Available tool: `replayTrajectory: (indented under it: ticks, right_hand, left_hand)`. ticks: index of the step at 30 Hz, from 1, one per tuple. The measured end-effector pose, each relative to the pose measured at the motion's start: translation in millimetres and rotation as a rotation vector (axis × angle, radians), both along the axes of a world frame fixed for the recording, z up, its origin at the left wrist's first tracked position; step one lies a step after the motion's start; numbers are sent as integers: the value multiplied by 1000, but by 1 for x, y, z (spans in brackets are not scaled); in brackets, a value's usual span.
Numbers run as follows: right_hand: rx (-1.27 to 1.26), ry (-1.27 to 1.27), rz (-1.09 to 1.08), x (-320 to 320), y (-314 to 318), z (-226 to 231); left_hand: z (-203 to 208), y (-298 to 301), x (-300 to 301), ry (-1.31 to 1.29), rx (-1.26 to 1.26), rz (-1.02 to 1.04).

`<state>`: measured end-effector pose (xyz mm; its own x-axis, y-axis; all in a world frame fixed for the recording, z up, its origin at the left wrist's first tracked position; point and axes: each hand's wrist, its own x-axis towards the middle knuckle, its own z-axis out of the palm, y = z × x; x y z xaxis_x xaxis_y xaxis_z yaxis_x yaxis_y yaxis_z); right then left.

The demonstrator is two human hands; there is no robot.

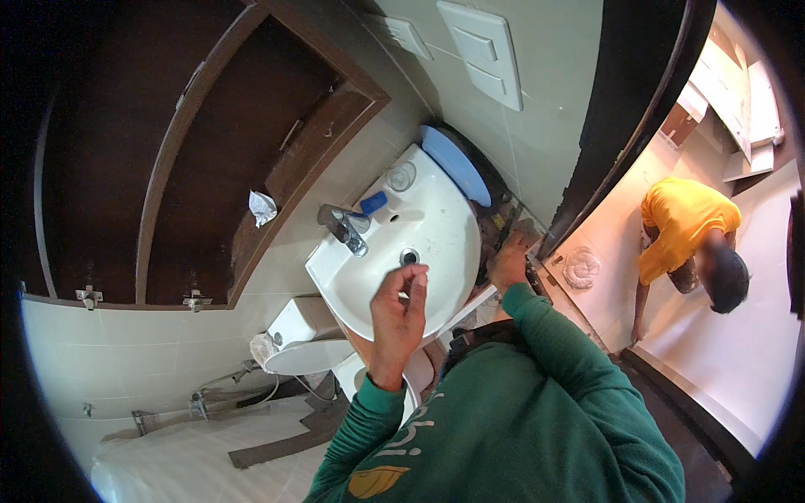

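Observation:
My left hand (397, 318) is raised over the front of a white washbasin (451, 268), its thumb and fingers drawn together in a pinch. Whether anything small sits between those fingertips I cannot make out. Beyond the fingertips lies the basin's drain hole (408, 257), and a chrome faucet (344, 228) stands at the left rim. To the right of the basin, my right hand (508, 263) reaches low with fingers stretched toward dark clutter (501, 220) by the wall. No held object shows in it.
A blue sponge (373, 202) and a blue basin (455, 165) sit by the sink. An open dark cabinet (251, 109) hangs at the upper left, with crumpled paper (262, 208) on it. A toilet (306, 339) stands left. A person in yellow (683, 222) crouches beyond the doorway.

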<state>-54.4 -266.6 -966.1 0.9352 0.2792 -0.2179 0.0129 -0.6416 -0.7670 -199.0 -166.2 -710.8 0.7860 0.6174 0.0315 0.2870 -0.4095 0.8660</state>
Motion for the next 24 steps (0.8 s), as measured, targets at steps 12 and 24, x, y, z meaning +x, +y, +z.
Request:
replayTrajectory:
  ticks: [12, 24]
  right_hand:
    - [-260, -62, 208, 11, -21, 86]
    - [1038, -99, 82, 55, 59, 242]
  left_hand:
    - [87, 26, 95, -262, 752, -35]
    - [85, 114, 178, -222, 1335, 5]
